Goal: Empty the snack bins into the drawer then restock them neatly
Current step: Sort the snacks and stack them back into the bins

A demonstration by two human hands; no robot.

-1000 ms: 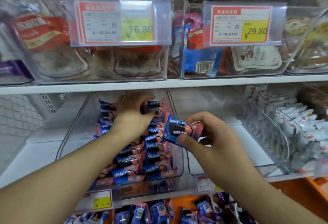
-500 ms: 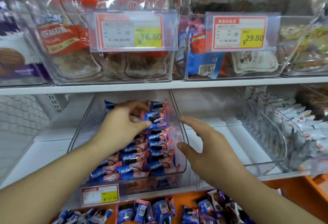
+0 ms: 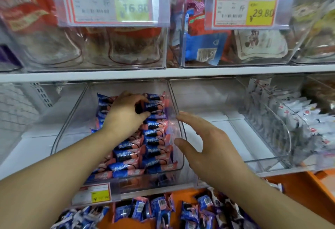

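Observation:
A clear plastic bin (image 3: 72,120) on the middle shelf holds two neat rows of blue-and-pink snack packs (image 3: 154,149). My left hand (image 3: 125,114) is inside the bin at its back, fingers and thumb curled round the top pack of the right row (image 3: 154,105). My right hand (image 3: 204,143) hovers just right of the bin's right wall with fingers spread and straight, holding nothing. Below the shelf, the orange drawer (image 3: 299,189) holds several loose packs (image 3: 163,210) of the same kind.
An empty clear bin (image 3: 235,101) stands right of the filled one, and a bin of white packs (image 3: 299,120) farther right. The upper shelf carries bins with price tags 16.80 (image 3: 116,2) and 29.80 (image 3: 246,5).
My right hand passed a pack to the bin and now is empty and spread. My left hand set the pack at the top of the right row. The view moved closer.

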